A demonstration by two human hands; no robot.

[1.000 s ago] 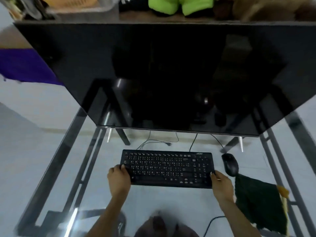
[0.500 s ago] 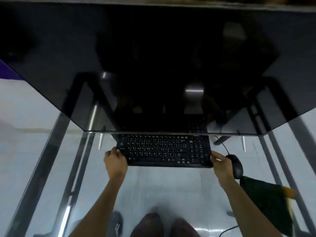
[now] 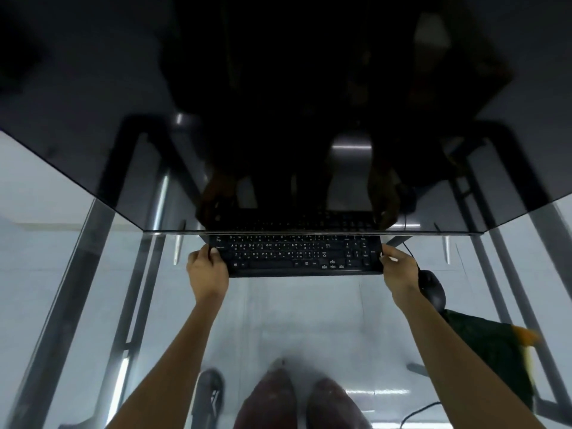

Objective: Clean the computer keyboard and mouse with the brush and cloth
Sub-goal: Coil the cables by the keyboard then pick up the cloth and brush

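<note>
A black keyboard (image 3: pixel 294 257) lies on the glass desk, its far rows tucked under the lower edge of the dark monitor (image 3: pixel 278 103). My left hand (image 3: pixel 208 267) grips the keyboard's left end and my right hand (image 3: pixel 397 267) grips its right end. A black mouse (image 3: pixel 432 288) sits just right of my right wrist, its cable running up behind. A dark green cloth (image 3: pixel 492 345) lies further right and nearer me, with an orange-tipped object (image 3: pixel 526 337) at its far edge, too blurred to tell what it is.
The glass desk top (image 3: pixel 294 320) rests on a metal frame (image 3: pixel 136 289), with the floor visible below. My knees (image 3: pixel 297 397) show under the glass at the near edge. The monitor screen reflects my hands and the keyboard.
Both hands have pushed the keyboard away from me until its far rows slid under the monitor's edge. The view tilted down and closer; the mouse and cloth stayed put.
</note>
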